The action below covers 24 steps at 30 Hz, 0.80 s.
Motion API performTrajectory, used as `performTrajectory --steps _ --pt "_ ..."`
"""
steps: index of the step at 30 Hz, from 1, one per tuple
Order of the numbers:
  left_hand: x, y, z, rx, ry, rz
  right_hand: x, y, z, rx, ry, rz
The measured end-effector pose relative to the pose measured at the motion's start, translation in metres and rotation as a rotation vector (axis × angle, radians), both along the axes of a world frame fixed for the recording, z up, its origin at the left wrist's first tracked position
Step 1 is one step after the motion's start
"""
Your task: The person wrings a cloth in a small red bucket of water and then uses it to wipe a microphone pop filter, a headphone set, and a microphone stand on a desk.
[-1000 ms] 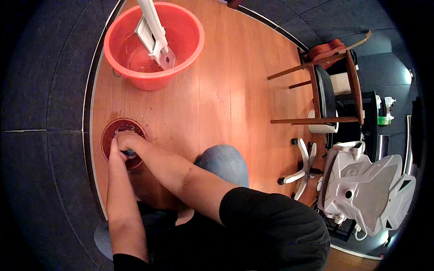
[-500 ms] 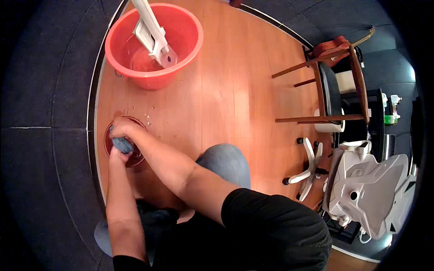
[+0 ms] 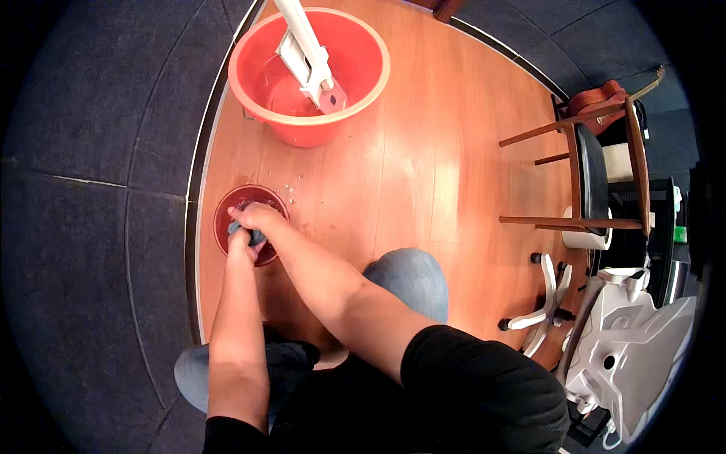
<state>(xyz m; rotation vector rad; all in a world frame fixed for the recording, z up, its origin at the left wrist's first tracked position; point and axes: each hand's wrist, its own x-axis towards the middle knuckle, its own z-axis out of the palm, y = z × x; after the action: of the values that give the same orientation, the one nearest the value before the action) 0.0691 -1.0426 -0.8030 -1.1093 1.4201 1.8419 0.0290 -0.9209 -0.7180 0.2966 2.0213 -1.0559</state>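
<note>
Dark red basin [image 3: 222, 219] on the wooden floor [image 3: 439, 174], at left, just beside the dark wall panels [image 3: 76, 121]. Seen over its opening: a bunched blue-grey cloth [image 3: 258, 237], grasped by both hands, left hand [image 3: 240, 240] on the near side, right hand [image 3: 262, 217] on the far side. Fingers overlapped and partly sunk in shadow; hard to make out how far each grip reaches. Cloth mostly covered, with only small patches exposed between the hands. Basin interior largely masked; cannot tell whether cloth and basin bottom are touching.

Small wet-looking spots [image 3: 291, 189] on the floor, just beyond the basin and to its right. Farther off, a larger red bucket [image 3: 310, 136] with a white-handled tool [image 3: 300, 30] leaning inside; handle top cut off at the far edge, depth of any liquid unreadable.

At far right, a wooden chair [image 3: 573, 170] with black seat, partly blocking a guitar [image 3: 594, 99] and a white cylinder [image 3: 586, 239]. At near right, a grey-white moulded shell [image 3: 620, 340], cut off by the dark lens rim.
</note>
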Motion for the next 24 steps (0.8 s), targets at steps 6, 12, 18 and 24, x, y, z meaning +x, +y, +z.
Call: performTrajectory --steps 6,12,18,24 --pt "-0.002 -0.007 0.002 -0.124 -0.069 -0.010 0.009 -0.016 -0.028 0.099 -0.053 -0.159" --pt "-0.006 0.006 0.008 -0.138 -0.036 0.095 0.011 -0.015 -0.064 0.222 0.101 -0.264" --pt "-0.004 0.010 0.012 0.119 -0.083 0.127 0.013 -0.012 -0.062 0.088 -0.080 -0.002" --pt "-0.010 0.004 -0.005 0.430 -0.038 0.210 0.004 -0.009 -0.048 -0.358 -0.429 -0.626"
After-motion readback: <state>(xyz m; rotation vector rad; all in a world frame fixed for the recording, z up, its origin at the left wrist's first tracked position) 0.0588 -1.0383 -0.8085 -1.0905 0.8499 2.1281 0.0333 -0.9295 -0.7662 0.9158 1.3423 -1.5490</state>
